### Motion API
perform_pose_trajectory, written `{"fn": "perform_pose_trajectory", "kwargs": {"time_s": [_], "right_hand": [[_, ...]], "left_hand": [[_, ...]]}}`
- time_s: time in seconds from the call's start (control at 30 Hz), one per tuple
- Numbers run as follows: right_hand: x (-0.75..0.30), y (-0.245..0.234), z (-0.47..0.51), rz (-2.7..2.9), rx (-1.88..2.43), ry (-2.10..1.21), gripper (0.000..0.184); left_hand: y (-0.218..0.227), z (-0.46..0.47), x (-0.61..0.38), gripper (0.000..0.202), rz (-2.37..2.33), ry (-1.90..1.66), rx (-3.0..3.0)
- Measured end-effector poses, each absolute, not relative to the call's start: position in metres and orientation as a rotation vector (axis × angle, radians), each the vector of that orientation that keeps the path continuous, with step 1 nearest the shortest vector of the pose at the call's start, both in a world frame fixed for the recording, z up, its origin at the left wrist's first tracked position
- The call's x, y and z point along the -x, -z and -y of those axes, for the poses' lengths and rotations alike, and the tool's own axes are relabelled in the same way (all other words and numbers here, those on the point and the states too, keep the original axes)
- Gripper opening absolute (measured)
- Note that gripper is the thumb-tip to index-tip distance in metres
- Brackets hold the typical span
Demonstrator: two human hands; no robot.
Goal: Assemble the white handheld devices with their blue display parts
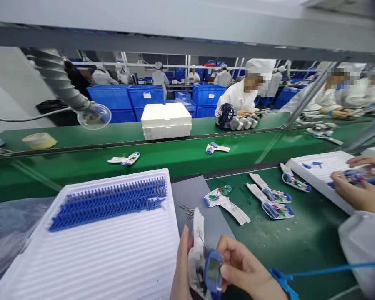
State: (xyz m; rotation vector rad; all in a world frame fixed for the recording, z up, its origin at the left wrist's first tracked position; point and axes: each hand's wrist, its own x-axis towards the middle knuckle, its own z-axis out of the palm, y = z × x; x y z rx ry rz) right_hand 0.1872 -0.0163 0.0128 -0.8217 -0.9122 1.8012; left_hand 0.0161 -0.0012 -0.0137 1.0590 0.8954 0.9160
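Note:
My left hand (181, 266) is closed around a white gun-shaped housing half (197, 258), held upright with its handle pointing up and thin wires inside. Between the thumb and fingers of my right hand (242, 266) is a blue-framed display (213, 271), right beside the housing's open side. Whether the two parts touch, I cannot tell. A blue strap (284, 283) circles my right wrist. Just beyond my hands, small metal pieces (188, 211) lie on a grey mat (192, 189). An open housing with a green circuit board (224, 191) rests at the mat's right edge.
At left, a white foam tray (112, 258) carries rows of blue parts (109, 204). Several wired housings (276, 210) lie to the right. Across the green belt (171, 156) are two more housings. A co-worker's hands (359, 187) handle parts by another foam tray (312, 166).

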Motion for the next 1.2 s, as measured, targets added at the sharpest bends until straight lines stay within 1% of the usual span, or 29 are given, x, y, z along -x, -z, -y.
{"fn": "perform_pose_trajectory", "kwargs": {"time_s": [0.07,0.13,0.23,0.3,0.33,0.43,0.57,0.67,0.7,0.8,0.87,0.97,1.03,1.13,1.2], "right_hand": [[-0.185,-0.011,0.014,0.888,0.761,-1.763,0.035],[-0.185,-0.014,0.011,0.885,0.732,-1.767,0.036],[-0.183,-0.021,0.009,0.915,0.773,-1.853,0.035],[-0.180,-0.020,0.010,0.935,0.828,-1.900,0.034],[-0.178,-0.019,0.010,0.943,0.849,-1.912,0.034],[-0.175,-0.013,0.011,0.963,0.851,-1.927,0.036],[-0.174,-0.013,0.011,0.979,0.861,-1.924,0.039],[-0.172,-0.017,0.011,0.972,0.869,-1.909,0.040],[-0.170,-0.018,0.011,0.978,0.867,-1.905,0.040],[-0.167,-0.016,0.011,0.994,0.843,-1.898,0.038],[-0.165,-0.012,0.009,0.960,0.795,-1.940,0.038],[-0.164,-0.006,0.007,0.889,0.710,-2.018,0.039],[-0.163,0.000,0.007,0.868,0.692,-2.007,0.039],[-0.163,0.006,0.012,0.869,0.728,-1.957,0.042],[-0.169,0.004,0.015,0.902,0.791,-1.943,0.046]], "left_hand": [[0.010,0.003,-0.016,0.114,-0.751,-0.971,-0.980],[0.008,0.004,-0.017,0.118,-0.611,-0.914,-0.919],[0.008,0.005,-0.018,0.108,-0.567,-0.796,-0.928],[0.014,0.005,-0.018,0.099,-0.659,-0.812,-1.057],[0.017,0.006,-0.017,0.098,-0.717,-0.836,-1.142],[0.031,0.008,-0.016,0.107,-0.846,-0.976,-1.366],[0.041,0.008,-0.016,0.097,-0.908,-1.102,-1.544],[0.039,0.007,-0.016,0.108,-0.927,-1.139,-1.674],[0.037,0.007,-0.016,0.108,-0.928,-1.139,-1.715],[0.028,0.008,-0.015,0.087,-0.948,-1.093,-1.776],[0.020,0.009,-0.013,0.078,-0.944,-1.067,-1.795],[0.013,0.010,-0.009,0.077,-0.931,-1.065,-1.845],[0.013,0.010,-0.007,0.077,-0.931,-1.070,-1.880],[0.021,0.008,-0.006,0.074,-0.899,-1.043,-1.879],[0.032,0.004,-0.009,0.068,-0.951,-0.954,-1.781]]}}
